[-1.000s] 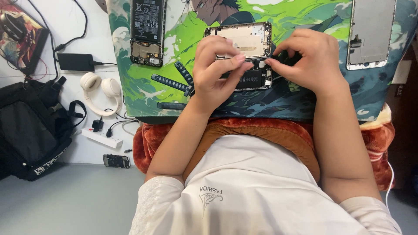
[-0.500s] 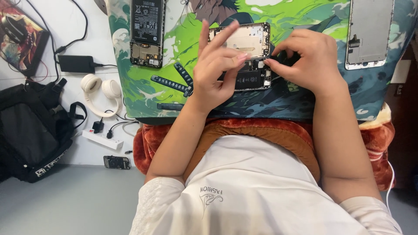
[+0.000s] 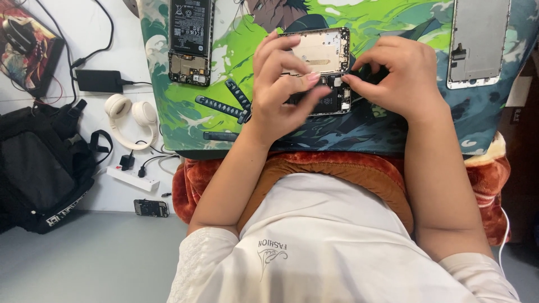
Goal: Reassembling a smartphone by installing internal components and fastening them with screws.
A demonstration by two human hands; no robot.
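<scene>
- At the middle of the green illustrated desk mat (image 3: 393, 22) lies the opened phone (image 3: 321, 67), back cover off, its pale metal shield and dark lower board exposed.
- We judge the step in hand to be work on a small part at the phone's lower right corner; the next move calls for a fine, steady pinch there while the body is kept from sliding.
- Our left hand (image 3: 281, 84) lies over the phone's left half, fingers loosely curled and spread, thumb and forefinger tips close together above the board; whether they grip anything we cannot tell.
- Our right hand (image 3: 401, 76) is curled, fingertips (image 3: 349, 80) pinched close at the phone's right edge; any part between them is too small to see.
- Further out lie a second opened phone (image 3: 191, 39) to the left, a screen frame (image 3: 477, 42) to the right, and white headphones (image 3: 130, 115) off the mat.
</scene>
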